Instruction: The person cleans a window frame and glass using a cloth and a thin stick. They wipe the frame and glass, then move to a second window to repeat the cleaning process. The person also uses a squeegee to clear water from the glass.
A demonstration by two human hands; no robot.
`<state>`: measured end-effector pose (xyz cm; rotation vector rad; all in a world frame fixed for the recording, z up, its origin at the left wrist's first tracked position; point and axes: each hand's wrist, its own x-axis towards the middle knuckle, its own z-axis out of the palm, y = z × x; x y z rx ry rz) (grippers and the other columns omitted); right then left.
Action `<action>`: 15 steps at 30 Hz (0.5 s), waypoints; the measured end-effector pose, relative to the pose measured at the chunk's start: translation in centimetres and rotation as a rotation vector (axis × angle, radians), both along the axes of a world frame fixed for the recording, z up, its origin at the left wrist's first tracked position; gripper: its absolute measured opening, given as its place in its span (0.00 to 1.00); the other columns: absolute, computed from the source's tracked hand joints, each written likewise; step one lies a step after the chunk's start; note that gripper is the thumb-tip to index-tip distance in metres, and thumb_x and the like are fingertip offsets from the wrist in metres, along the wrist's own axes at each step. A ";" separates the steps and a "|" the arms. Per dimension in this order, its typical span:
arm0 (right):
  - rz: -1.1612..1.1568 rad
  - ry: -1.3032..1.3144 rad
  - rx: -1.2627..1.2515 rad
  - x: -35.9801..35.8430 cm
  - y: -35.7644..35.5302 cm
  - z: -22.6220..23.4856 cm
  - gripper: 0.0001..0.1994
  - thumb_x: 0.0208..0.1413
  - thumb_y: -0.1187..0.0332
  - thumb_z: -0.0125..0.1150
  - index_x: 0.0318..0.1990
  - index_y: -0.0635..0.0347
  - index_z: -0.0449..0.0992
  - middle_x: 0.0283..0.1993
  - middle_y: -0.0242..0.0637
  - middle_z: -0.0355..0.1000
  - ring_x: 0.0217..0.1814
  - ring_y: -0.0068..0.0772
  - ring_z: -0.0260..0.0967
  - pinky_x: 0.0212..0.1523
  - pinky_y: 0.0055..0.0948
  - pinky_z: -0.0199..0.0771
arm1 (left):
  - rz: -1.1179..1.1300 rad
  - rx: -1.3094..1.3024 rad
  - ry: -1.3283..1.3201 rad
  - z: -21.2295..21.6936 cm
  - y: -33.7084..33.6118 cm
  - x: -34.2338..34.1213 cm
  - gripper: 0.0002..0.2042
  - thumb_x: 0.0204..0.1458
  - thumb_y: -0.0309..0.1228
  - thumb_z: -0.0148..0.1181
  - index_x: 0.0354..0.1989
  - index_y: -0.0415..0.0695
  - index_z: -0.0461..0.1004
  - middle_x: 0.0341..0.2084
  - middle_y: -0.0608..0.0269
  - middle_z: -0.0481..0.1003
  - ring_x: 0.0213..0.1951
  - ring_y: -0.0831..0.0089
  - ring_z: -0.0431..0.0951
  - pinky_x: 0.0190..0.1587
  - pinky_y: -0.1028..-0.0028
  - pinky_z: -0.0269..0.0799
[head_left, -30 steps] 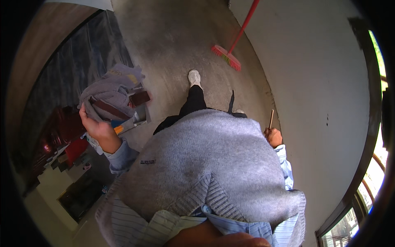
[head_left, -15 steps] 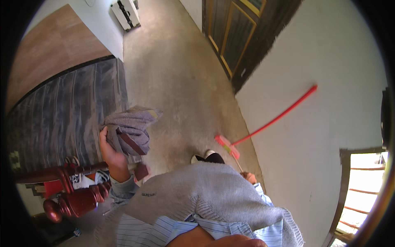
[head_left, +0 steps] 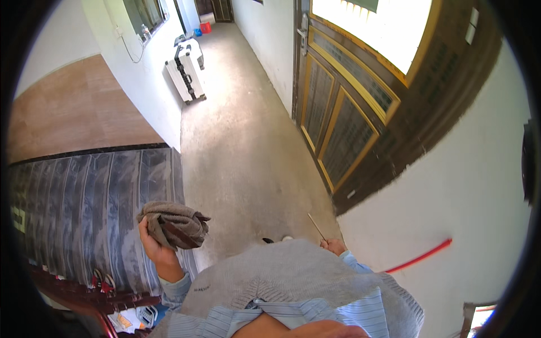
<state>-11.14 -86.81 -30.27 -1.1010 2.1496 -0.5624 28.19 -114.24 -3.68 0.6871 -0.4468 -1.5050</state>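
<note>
My left hand (head_left: pixel 156 248) is closed around a bunched grey-brown towel (head_left: pixel 179 221), raised beside the stairs; a darker brown band shows on the towel's folds. Low on the right, close to my grey sweater, my right hand (head_left: pixel 335 247) grips a thin stick (head_left: pixel 316 226) that points up and forward. The stick's other end is hidden, and what it belongs to cannot be made out. To the right of that hand, a red pole (head_left: pixel 421 257) slants along the white wall, its lower part covered by my body.
Grey tiled stairs (head_left: pixel 121 180) rise on the left, with a dark red wooden railing (head_left: pixel 73 296) and shoes (head_left: pixel 103 280) near it. Ahead stands a silver-white case (head_left: pixel 186 76) against the left wall. A brown door (head_left: pixel 344 107) is on the right; red and blue containers (head_left: pixel 205 27) stand far off.
The view has tilted up and moved along the corridor, bringing in more of the door and case. The red pole sits lower, its pink head now hidden. Both hands keep their hold.
</note>
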 end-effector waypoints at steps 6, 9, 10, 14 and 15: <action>0.107 0.082 -0.169 -6.3 -17.3 3.3 0.20 0.58 0.54 0.46 0.27 0.59 0.79 0.28 0.45 0.75 0.30 0.44 0.75 0.32 0.35 0.73 | 0.139 0.051 -0.016 1.4 -10.0 -2.1 0.11 0.55 0.34 0.49 0.41 0.42 0.72 0.38 0.63 0.75 0.41 0.70 0.74 0.48 0.70 0.69; 0.079 0.210 -0.258 -7.0 -25.8 5.2 0.19 0.57 0.56 0.49 0.24 0.58 0.79 0.26 0.46 0.75 0.29 0.46 0.74 0.30 0.36 0.73 | 0.139 -0.004 -0.033 0.4 -16.7 -2.4 0.11 0.55 0.35 0.49 0.41 0.43 0.72 0.38 0.63 0.75 0.41 0.70 0.74 0.48 0.70 0.69; 0.023 0.247 -0.318 -7.6 -28.8 5.3 0.19 0.56 0.56 0.49 0.23 0.58 0.79 0.25 0.46 0.74 0.29 0.46 0.74 0.30 0.37 0.73 | 0.144 -0.015 -0.021 0.1 -19.5 -2.9 0.11 0.55 0.35 0.49 0.41 0.43 0.72 0.38 0.64 0.75 0.41 0.70 0.74 0.48 0.70 0.69; -0.140 0.390 -0.336 -8.6 -37.9 4.9 0.17 0.54 0.56 0.53 0.21 0.56 0.79 0.22 0.44 0.73 0.27 0.48 0.72 0.30 0.40 0.72 | 0.069 -0.036 0.014 -3.2 -30.9 -3.6 0.10 0.54 0.33 0.50 0.41 0.44 0.72 0.38 0.64 0.75 0.41 0.71 0.74 0.48 0.72 0.68; -0.175 0.420 -0.256 -9.0 -39.6 4.2 0.17 0.54 0.57 0.53 0.21 0.56 0.79 0.22 0.45 0.73 0.28 0.48 0.72 0.30 0.40 0.72 | 0.058 -0.001 0.026 -3.1 -33.6 -4.3 0.10 0.54 0.33 0.51 0.41 0.43 0.72 0.38 0.64 0.75 0.41 0.71 0.74 0.48 0.72 0.69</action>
